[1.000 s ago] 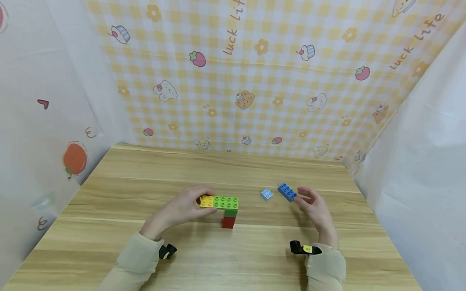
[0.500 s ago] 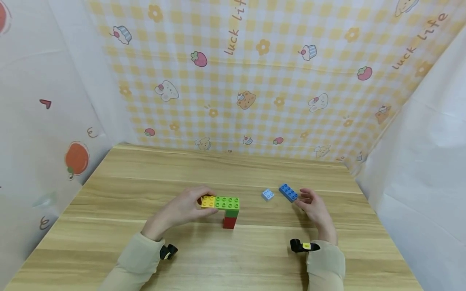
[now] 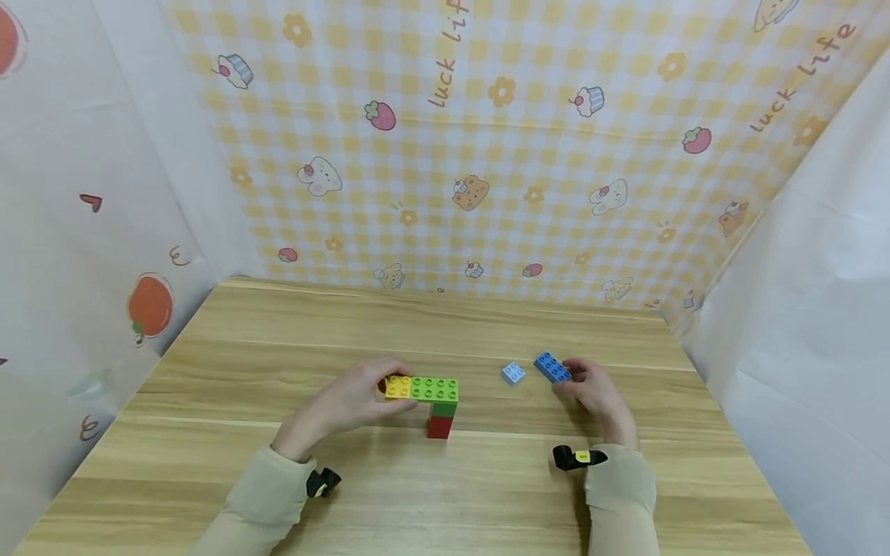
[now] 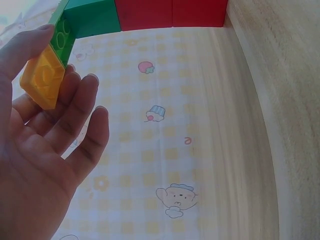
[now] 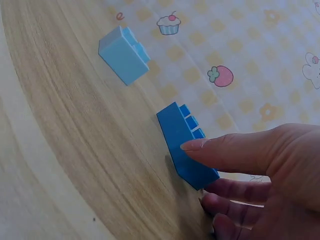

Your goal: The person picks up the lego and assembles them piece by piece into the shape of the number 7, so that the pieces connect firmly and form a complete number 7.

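Observation:
My left hand grips a yellow brick between thumb and fingers. That brick is the overhanging left end of a built piece. A long light green brick joins it to a column, where a dark green brick sits over red bricks. Over on the right, my right hand pinches the near end of a blue eight-stud brick. In the right wrist view the thumb lies along the blue brick's side, and the other fingers are partly hidden beyond it.
A small light blue four-stud brick lies just left of the blue one. The wooden table ends at a yellow checked cloth behind, with white cloth hanging at both sides.
My right hand has shifted slightly left, and its thumb and fingers have come around the blue brick's near end. My left hand keeps its grip on the yellow brick.

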